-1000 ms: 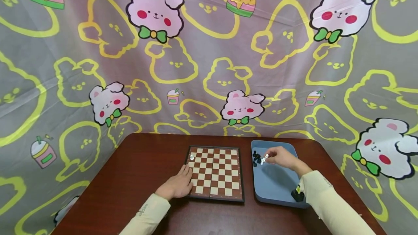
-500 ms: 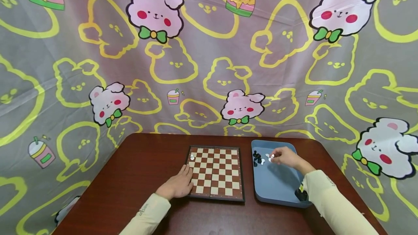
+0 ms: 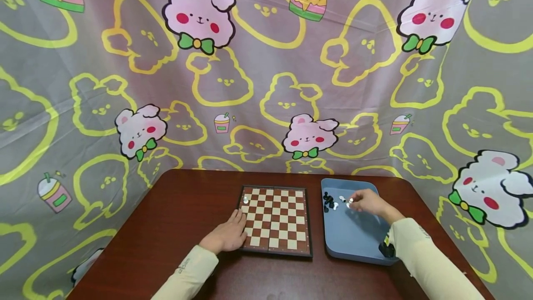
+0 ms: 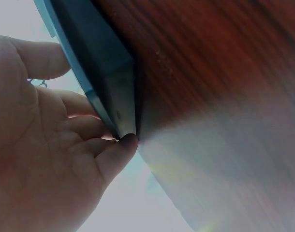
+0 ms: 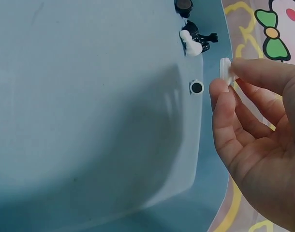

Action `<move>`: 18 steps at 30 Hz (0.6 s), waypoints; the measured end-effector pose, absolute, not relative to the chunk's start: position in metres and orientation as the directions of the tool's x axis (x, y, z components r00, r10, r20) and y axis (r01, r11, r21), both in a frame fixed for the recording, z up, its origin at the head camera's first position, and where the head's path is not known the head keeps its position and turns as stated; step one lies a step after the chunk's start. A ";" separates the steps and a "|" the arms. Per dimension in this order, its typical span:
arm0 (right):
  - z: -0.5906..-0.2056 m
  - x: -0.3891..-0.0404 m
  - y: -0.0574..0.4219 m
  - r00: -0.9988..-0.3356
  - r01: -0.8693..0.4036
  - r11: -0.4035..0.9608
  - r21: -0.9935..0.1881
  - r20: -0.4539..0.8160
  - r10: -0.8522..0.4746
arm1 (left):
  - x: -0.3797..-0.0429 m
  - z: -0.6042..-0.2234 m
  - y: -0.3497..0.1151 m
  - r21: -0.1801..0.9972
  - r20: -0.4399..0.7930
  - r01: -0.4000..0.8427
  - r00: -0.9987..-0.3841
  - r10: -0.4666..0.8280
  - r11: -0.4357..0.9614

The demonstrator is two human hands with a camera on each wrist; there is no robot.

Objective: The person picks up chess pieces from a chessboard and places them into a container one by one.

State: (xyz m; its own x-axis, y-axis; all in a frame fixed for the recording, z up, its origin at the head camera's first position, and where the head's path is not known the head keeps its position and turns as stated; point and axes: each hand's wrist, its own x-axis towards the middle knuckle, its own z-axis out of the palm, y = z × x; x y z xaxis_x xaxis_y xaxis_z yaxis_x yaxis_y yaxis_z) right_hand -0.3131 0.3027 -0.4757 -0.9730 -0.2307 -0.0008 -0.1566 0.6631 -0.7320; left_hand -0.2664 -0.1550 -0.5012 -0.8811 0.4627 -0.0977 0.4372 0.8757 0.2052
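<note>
My left hand (image 3: 229, 234) rests on the left edge of the brown-and-cream chessboard (image 3: 275, 219), its fingers reaching over the rim. Seen from the left wrist, thumb and fingers touch the side of the dark board (image 4: 104, 63). A single white chess piece (image 3: 245, 199) stands near the board's far left corner. Over the blue tray (image 3: 354, 244), my right hand (image 3: 368, 202) pinches a white chess piece (image 5: 226, 71) between thumb and fingertips. Below it in the tray lie another white piece (image 5: 197, 87) with a dark round base, and a white piece (image 5: 191, 43) beside black ones.
Several black chess pieces (image 3: 328, 200) are bunched at the tray's far left side. The tray stands right of the board on a dark red wooden table (image 3: 179, 207). A patterned curtain (image 3: 258, 82) hangs behind and on both sides.
My right hand has shifted slightly right, away from the black pieces, with a white piece in its fingers. White pieces now show lying in the tray to its left. My left hand stays put.
</note>
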 end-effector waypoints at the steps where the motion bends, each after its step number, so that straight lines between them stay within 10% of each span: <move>1: -0.476 -0.313 0.303 -0.974 -0.152 0.661 -0.735 -0.004 -0.227 | -0.266 -0.501 -0.155 0.205 -0.099 0.437 -0.881 0.463 0.876; 18: -0.461 -0.309 0.297 -0.978 -0.133 0.693 -0.709 -0.021 -0.209 | -0.267 -0.500 -0.156 0.209 -0.102 0.438 -0.879 0.465 0.874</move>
